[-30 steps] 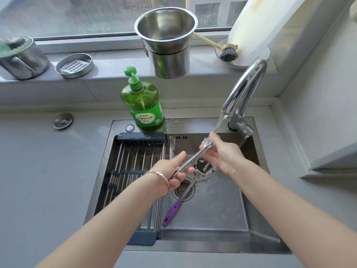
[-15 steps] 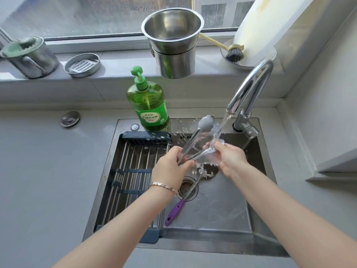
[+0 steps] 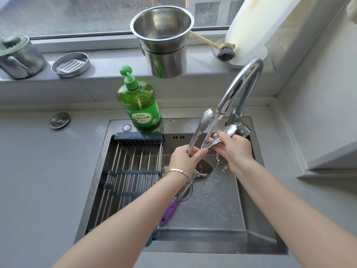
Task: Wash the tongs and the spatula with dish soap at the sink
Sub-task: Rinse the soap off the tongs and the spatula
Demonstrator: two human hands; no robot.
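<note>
Left hand (image 3: 183, 158) grips tongs (image 3: 201, 128) at hinge | right hand (image 3: 236, 149) clasps one arm | risk: wet steel slips, striking spatula (image 3: 205, 168) below.

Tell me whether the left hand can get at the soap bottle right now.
Probably, but not freely: the left hand grips the tongs. Nothing stands between it and the soap bottle, so the way looks open.
</note>
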